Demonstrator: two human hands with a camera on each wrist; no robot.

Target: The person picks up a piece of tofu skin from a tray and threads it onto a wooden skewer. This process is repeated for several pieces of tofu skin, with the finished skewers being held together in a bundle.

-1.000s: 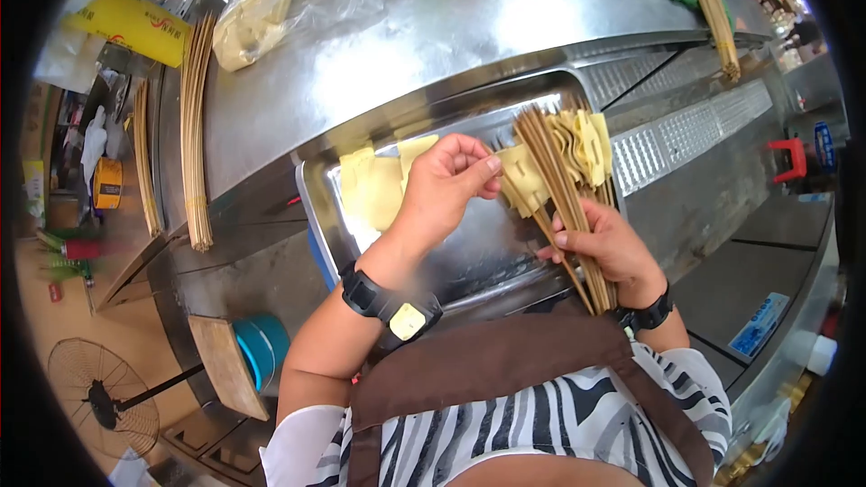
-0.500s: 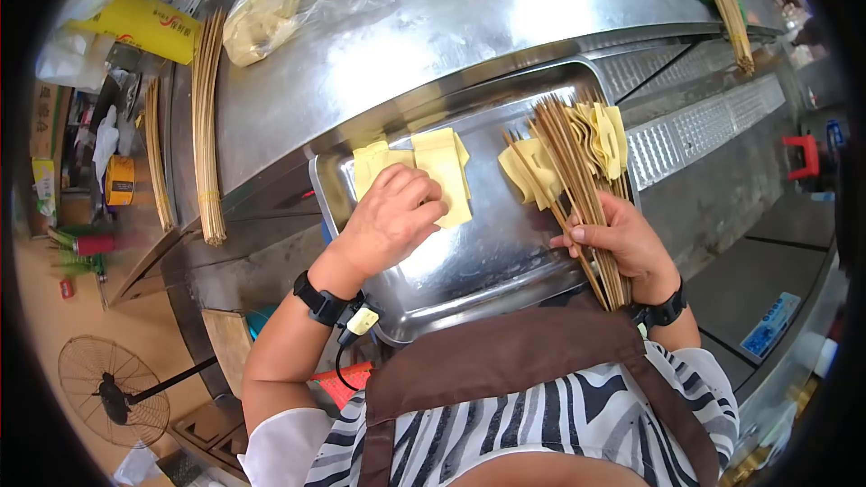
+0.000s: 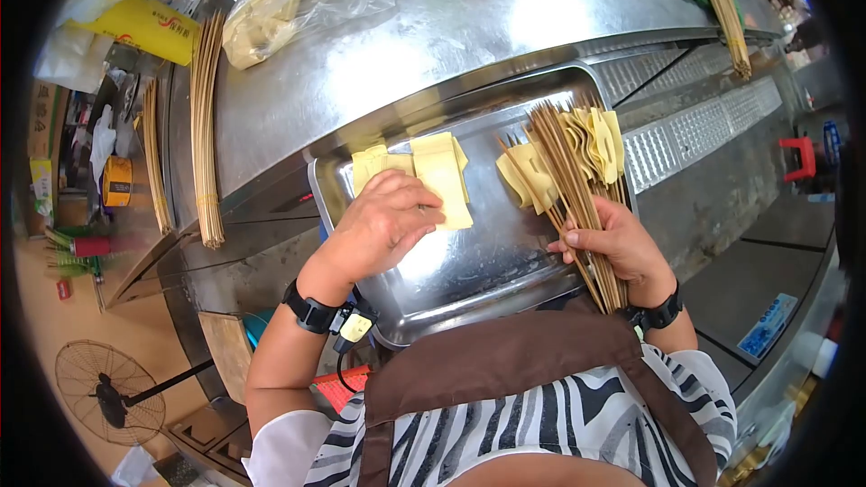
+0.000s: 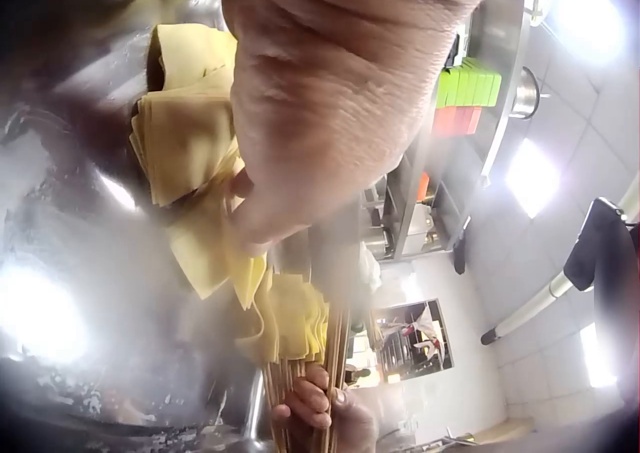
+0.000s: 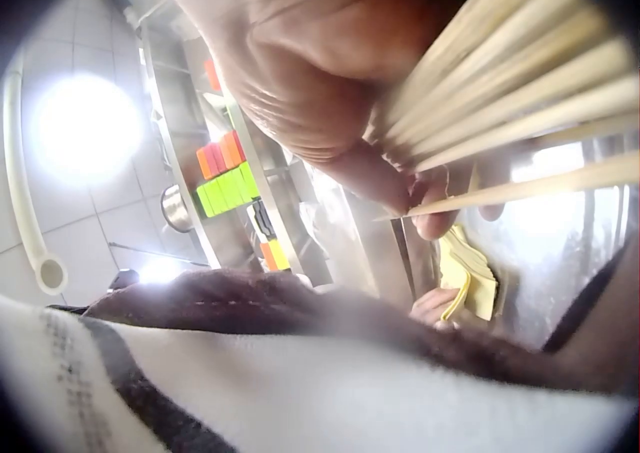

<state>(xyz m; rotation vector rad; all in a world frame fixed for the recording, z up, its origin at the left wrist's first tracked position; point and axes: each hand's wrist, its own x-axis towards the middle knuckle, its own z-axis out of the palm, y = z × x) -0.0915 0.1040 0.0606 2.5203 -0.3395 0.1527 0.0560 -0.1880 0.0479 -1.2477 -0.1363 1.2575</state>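
Observation:
Flat yellow sheets (image 3: 441,179) lie in two stacks at the left of a metal tray (image 3: 492,257). My left hand (image 3: 379,224) is at their near edge, thumb and fingers pinching a sheet; in the left wrist view the thumb covers part of a yellow sheet (image 4: 200,248). Over the tray's right side, my right hand (image 3: 622,243) grips a bundle of wooden skewers (image 3: 568,167), points away from the body. One folded sheet (image 3: 526,179) is threaded on a skewer left of the bundle, and wavy threaded sheets (image 3: 595,144) hang at its right.
Beyond the tray is a metal counter (image 3: 469,9) with a plastic bag of yellow sheets (image 3: 262,27), a tied skewer bundle (image 3: 206,126) at left and another (image 3: 724,18) at far right. A fan (image 3: 110,392) stands on the floor at lower left.
My left hand has moved from the threaded sheet beside the skewers left to the flat stacks and taken hold of a sheet there. My right hand keeps its grip on the skewers.

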